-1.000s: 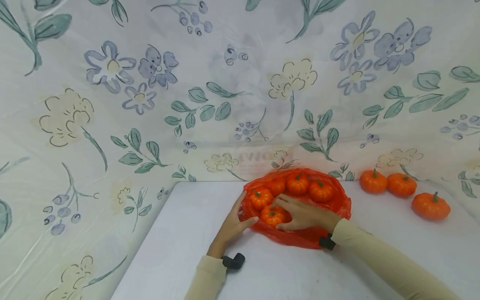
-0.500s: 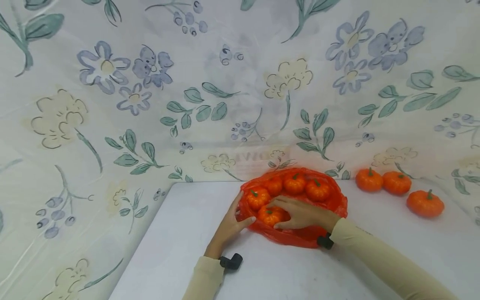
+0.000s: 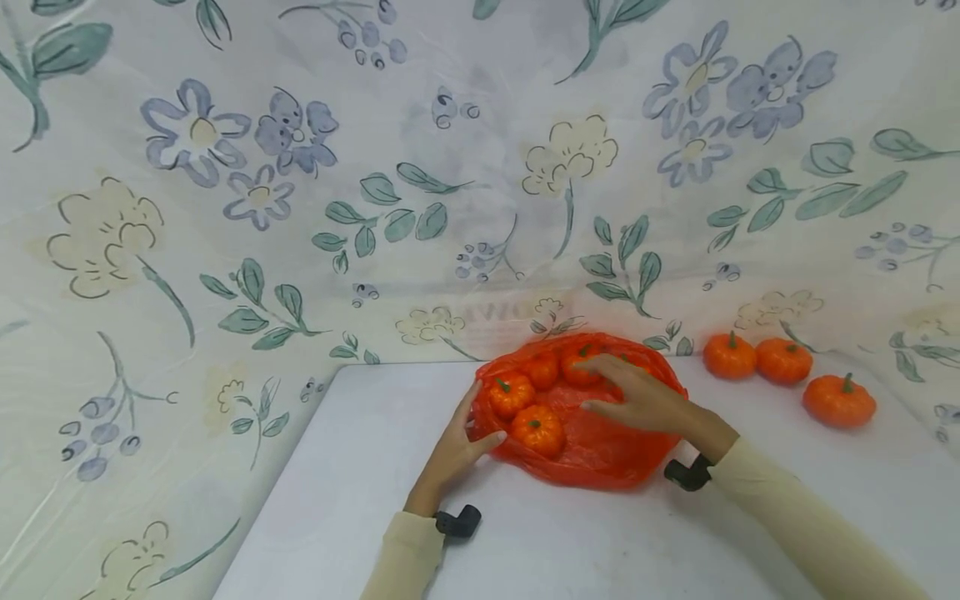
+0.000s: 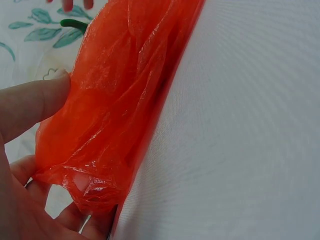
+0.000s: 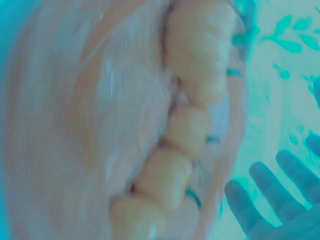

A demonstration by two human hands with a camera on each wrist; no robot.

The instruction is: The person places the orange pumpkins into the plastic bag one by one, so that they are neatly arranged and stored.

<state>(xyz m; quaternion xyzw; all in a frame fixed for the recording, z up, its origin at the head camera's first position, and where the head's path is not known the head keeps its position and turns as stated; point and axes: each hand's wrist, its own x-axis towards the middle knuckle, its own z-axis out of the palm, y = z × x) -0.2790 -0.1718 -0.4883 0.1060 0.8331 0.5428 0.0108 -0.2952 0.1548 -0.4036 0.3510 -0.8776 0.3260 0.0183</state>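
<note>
A red plastic bag [image 3: 600,454] lies with its mouth spread wide, holding several small orange pumpkins, among them a front pumpkin [image 3: 537,432] and a left one [image 3: 512,395]. My left hand [image 3: 453,454] holds the bag's left side; in the left wrist view its thumb touches the red plastic [image 4: 115,100] and the fingers curl beneath a crumpled edge. Over the bag's back right part hovers my right hand [image 3: 637,398], fingers spread, holding nothing and partly hiding the pumpkins behind. In the right wrist view, pumpkins [image 5: 162,180] sit in a row beside that hand [image 5: 280,210].
Three more pumpkins stand on the white table [image 3: 390,433] at the right: two at the back edge [image 3: 729,357] and one nearer [image 3: 838,402]. A floral sheet [image 3: 300,208] rises behind the table. Each wrist wears a black camera [image 3: 459,522].
My right hand has let go of the front pumpkin, leaving it in the bag, and moved up and to the right. My left hand stays at the bag's left side.
</note>
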